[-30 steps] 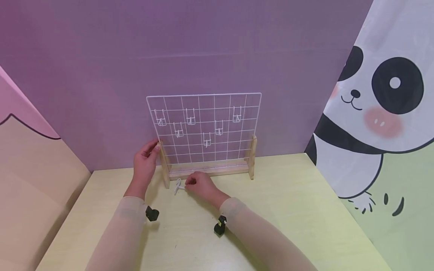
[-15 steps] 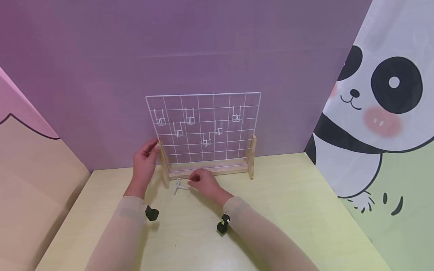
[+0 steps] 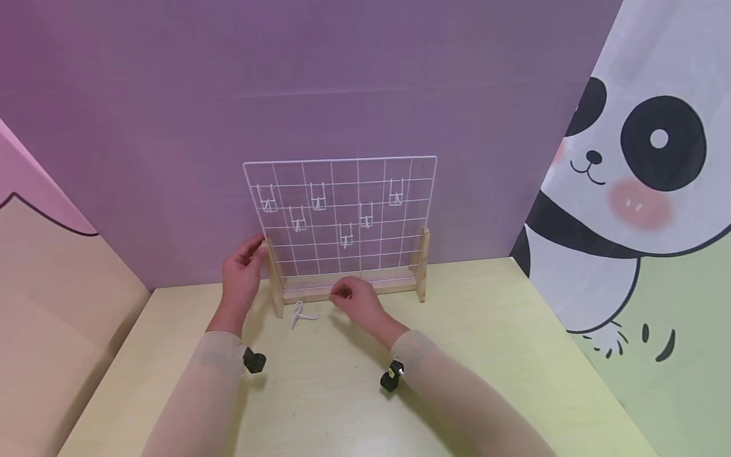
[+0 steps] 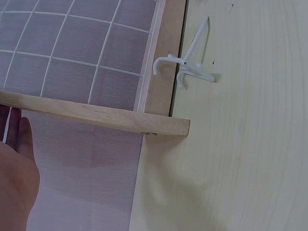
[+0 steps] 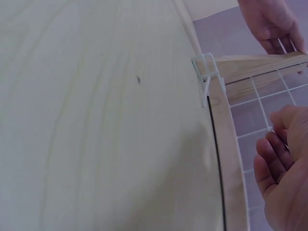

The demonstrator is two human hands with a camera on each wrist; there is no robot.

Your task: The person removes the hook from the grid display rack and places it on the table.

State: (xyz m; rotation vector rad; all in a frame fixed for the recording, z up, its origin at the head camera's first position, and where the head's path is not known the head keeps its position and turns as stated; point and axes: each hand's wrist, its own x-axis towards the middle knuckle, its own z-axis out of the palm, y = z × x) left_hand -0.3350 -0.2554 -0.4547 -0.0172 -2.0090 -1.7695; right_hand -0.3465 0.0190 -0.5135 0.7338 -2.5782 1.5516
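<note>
No brand, label or writing to read anywhere here, only a cartoon panda (image 3: 639, 184) on the cloth at the right. Left hand (image 3: 242, 276) is at the left wooden post (image 3: 276, 285) of the grid (image 3: 342, 216), thumb up against the post's top, fingers (image 3: 247, 249) loosely spread behind it; whether they clasp it, I cannot tell. Right hand (image 3: 356, 303) hovers low over the table (image 3: 485, 355), just in front of the wooden base (image 3: 348, 289), fingers (image 5: 269, 161) loosely curled, relaxed and holding nothing. The loose white hook (image 3: 299, 315) lies flat on the table, just left of the right hand and apart from it, close to the foot of the left post; in the left wrist view it lies against the base's edge. Five more hooks (image 3: 317, 198) hang on the grid's wires, which stands upright before the purple wall.
</note>
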